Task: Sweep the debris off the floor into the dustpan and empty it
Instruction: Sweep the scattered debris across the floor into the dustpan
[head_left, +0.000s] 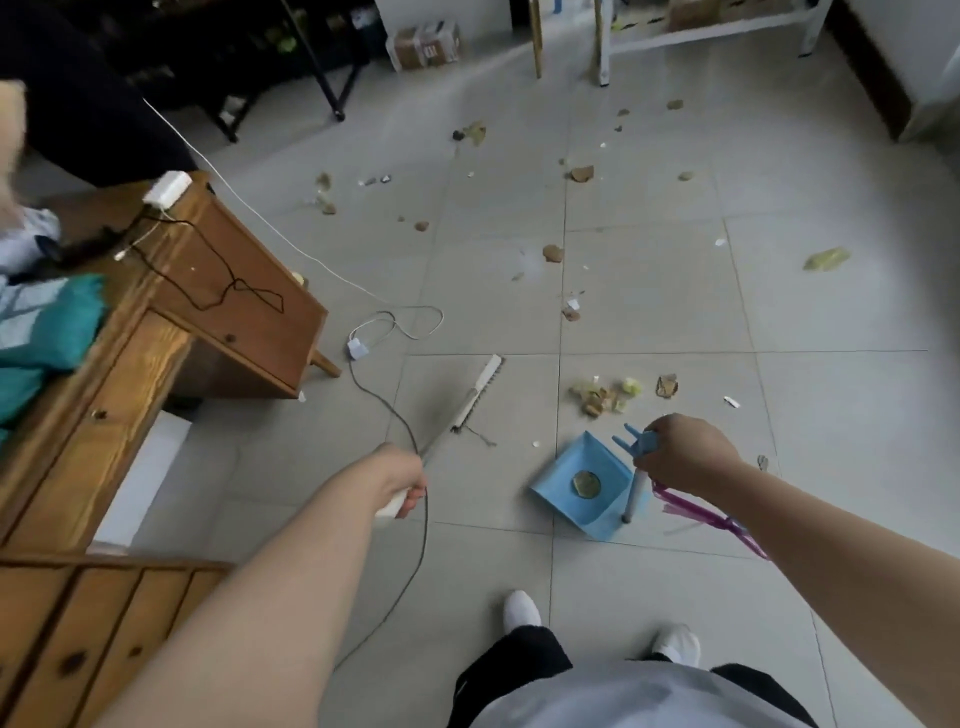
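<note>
The left hand (402, 480) is closed around the white handle of a broom (470, 402). The broom reaches forward and its head with dark bristles is down at the grey tiled floor (675, 312), just beside a thin grey cable (384, 405) that runs across the tiles. The right hand (685, 449) is closed on the blue top of the handle of a dustpan (582, 486). The dustpan is light blue, it stands on the floor in front of the person, a little to the right, and its open side points away, toward the debris. Inside the pan lies one round yellowish piece (586, 483).

Near the front of the dustpan there is a small pile of debris (602, 395), brown and yellow-green scraps, not yet in the pan. More scraps are scattered well apart over the floor farther away, among them a brown piece (553, 253) and a yellow-green piece (826, 258) at the right. Something pink and purple (711, 519) lies on the floor under the right forearm; I cannot tell what it is.

At the left stands a wooden cabinet (208, 312) with a white power strip (167, 188) on its top edge. A white charger (357, 347) lies on the floor beside its leg. Two white shoes (522, 608) show at the bottom.
</note>
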